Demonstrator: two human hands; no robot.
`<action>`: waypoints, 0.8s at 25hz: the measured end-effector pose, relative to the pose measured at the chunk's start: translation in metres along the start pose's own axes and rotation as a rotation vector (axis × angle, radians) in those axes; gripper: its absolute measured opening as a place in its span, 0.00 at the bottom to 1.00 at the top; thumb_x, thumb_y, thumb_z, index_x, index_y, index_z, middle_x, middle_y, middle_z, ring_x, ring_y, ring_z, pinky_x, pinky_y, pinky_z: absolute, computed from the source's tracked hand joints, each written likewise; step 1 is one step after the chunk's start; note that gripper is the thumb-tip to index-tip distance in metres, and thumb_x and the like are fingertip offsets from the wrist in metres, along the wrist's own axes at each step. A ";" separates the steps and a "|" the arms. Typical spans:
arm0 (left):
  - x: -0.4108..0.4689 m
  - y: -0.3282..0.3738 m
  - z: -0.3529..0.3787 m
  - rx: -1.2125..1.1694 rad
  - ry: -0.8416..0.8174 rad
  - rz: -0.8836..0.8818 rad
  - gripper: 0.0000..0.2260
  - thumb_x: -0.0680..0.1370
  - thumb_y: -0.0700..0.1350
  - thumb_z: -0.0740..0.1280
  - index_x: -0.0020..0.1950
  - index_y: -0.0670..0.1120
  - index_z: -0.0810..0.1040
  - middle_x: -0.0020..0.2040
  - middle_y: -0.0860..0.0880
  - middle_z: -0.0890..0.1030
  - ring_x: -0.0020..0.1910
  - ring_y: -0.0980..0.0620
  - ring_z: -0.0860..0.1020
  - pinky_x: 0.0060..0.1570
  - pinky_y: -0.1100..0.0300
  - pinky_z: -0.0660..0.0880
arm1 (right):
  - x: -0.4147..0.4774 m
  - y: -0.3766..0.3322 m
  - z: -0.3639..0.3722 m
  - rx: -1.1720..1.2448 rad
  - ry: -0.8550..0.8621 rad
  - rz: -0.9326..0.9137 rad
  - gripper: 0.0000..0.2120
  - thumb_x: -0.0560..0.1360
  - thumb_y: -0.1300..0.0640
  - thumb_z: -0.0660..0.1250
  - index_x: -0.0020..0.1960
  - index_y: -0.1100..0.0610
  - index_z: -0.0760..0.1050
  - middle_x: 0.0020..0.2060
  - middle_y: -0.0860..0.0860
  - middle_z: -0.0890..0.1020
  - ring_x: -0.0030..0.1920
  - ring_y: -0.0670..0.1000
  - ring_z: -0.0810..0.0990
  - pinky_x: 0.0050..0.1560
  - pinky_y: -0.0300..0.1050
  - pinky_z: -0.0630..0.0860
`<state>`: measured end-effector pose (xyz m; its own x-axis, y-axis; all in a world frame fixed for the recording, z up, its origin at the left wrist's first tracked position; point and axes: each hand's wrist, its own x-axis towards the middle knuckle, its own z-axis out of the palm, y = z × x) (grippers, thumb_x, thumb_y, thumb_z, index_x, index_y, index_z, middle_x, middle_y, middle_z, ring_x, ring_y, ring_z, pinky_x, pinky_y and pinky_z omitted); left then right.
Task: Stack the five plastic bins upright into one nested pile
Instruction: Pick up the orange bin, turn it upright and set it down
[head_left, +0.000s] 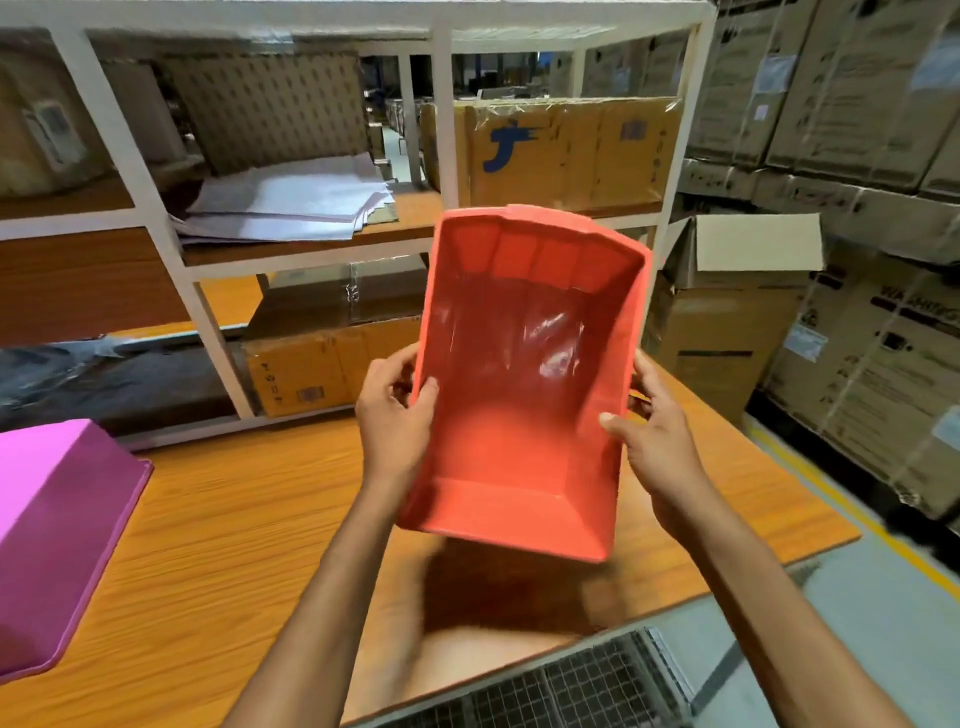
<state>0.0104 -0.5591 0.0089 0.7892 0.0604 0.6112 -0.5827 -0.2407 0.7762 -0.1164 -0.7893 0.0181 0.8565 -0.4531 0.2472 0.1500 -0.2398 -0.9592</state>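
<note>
A red plastic bin (524, 395) hangs in the air above the wooden table (234, 545), tilted so its open side faces me. My left hand (397, 415) grips its left rim, thumb inside. On the opposite rim my right hand (652, 431) holds it the same way. A purple bin (57, 540) lies upside down on the table at the far left, partly cut off by the frame edge. No other bins are in view.
A white metal shelf rack (447, 119) with cardboard boxes (566, 150) and stacked paper (291, 200) stands behind the table. Tall stacks of cartons (852, 104) fill the right side. A wire mesh crate (561, 686) sits below the table's front edge.
</note>
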 end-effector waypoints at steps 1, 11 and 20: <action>-0.003 -0.013 0.001 -0.028 -0.012 -0.068 0.20 0.75 0.32 0.71 0.65 0.45 0.82 0.54 0.49 0.80 0.50 0.69 0.77 0.54 0.60 0.76 | 0.000 -0.008 0.001 -0.046 -0.027 -0.026 0.40 0.75 0.67 0.69 0.79 0.38 0.63 0.66 0.50 0.73 0.61 0.48 0.76 0.53 0.36 0.78; -0.031 -0.047 0.038 -0.041 -0.326 -0.351 0.22 0.83 0.57 0.62 0.77 0.67 0.68 0.72 0.57 0.76 0.67 0.55 0.76 0.64 0.53 0.73 | 0.042 -0.020 -0.034 -0.013 -0.169 0.006 0.38 0.74 0.72 0.71 0.78 0.44 0.69 0.48 0.48 0.72 0.41 0.46 0.69 0.46 0.36 0.72; 0.007 0.007 0.194 -0.082 -0.333 -0.845 0.13 0.83 0.51 0.67 0.65 0.48 0.80 0.49 0.49 0.84 0.41 0.53 0.81 0.38 0.59 0.77 | 0.220 0.091 -0.160 0.211 -0.323 0.603 0.20 0.74 0.70 0.67 0.63 0.58 0.83 0.37 0.53 0.82 0.27 0.44 0.74 0.28 0.37 0.68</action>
<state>0.0495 -0.7482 -0.0116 0.9674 -0.1009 -0.2323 0.2128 -0.1734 0.9616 0.0071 -1.0483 0.0070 0.9187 -0.1698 -0.3566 -0.3317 0.1581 -0.9300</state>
